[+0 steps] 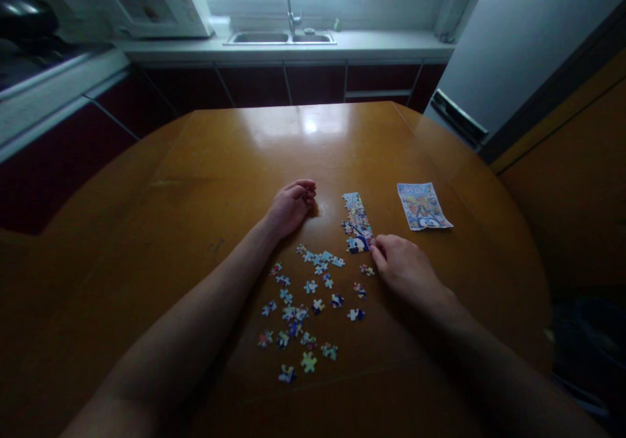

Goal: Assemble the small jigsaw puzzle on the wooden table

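A partly assembled jigsaw puzzle strip lies on the wooden table, its left edge uneven and its right edge straight. My right hand is closed, with thumb and fingertips at the strip's lower right corner. To the left of the strip, my left hand rests on its side on the tabletop, fingers curled in; no object shows in it. Several loose jigsaw pieces are scattered between my forearms, among them a yellow-green piece near the front. Some blue pieces lie bunched just below the strip.
A printed picture sheet lies to the right of the strip. The wooden table has rounded sides. Beyond it are a counter with a sink, a white microwave and a fridge at the right.
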